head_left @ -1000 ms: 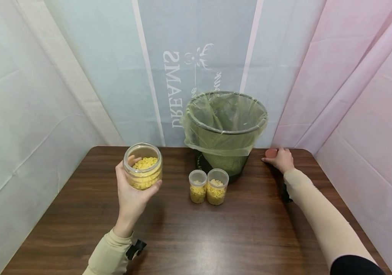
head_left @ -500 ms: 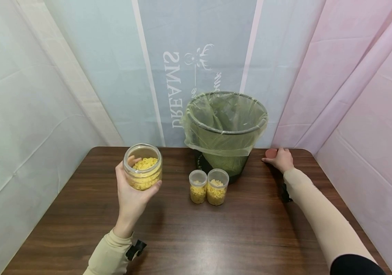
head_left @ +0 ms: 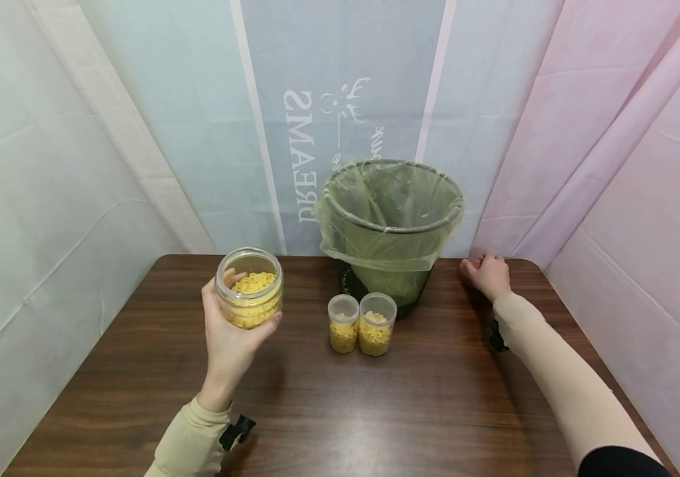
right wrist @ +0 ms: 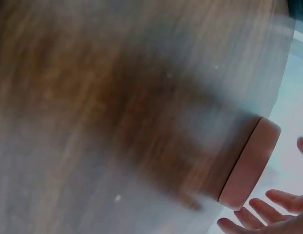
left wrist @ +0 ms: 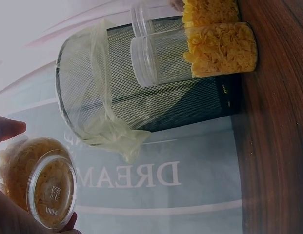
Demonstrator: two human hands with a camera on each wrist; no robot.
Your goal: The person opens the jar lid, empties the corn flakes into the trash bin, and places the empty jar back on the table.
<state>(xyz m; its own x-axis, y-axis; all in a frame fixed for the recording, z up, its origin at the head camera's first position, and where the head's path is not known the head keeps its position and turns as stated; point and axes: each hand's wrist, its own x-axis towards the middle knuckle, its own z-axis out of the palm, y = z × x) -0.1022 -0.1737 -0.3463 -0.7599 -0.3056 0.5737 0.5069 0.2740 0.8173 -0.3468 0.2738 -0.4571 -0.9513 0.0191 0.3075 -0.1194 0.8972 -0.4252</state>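
Observation:
My left hand point(head_left: 228, 344) holds a clear, lidless jar point(head_left: 252, 310) part-filled with yellow flakes, raised over the left of the table, its mouth tilted toward me. In the left wrist view the jar's round base point(left wrist: 52, 190) shows between thumb and fingers. At the back right corner my right hand point(head_left: 491, 277) is by a reddish-brown round lid point(right wrist: 250, 165) lying on the tabletop. The right wrist view shows its fingers spread, with fingertips right at the lid's edge. Two smaller clear jars point(head_left: 343, 331) with yellow flakes stand side by side mid-table.
Behind the small jars stands a dark mesh wastebasket point(head_left: 402, 285) lined with a pale green plastic bag point(head_left: 375, 245). Fabric curtains point(head_left: 196, 132) enclose the brown wooden table point(head_left: 340, 411) at the back and both sides.
My right thumb and fingers have shifted over the lid, which is now mostly hidden in the head view. The left hand and its jar have barely moved.

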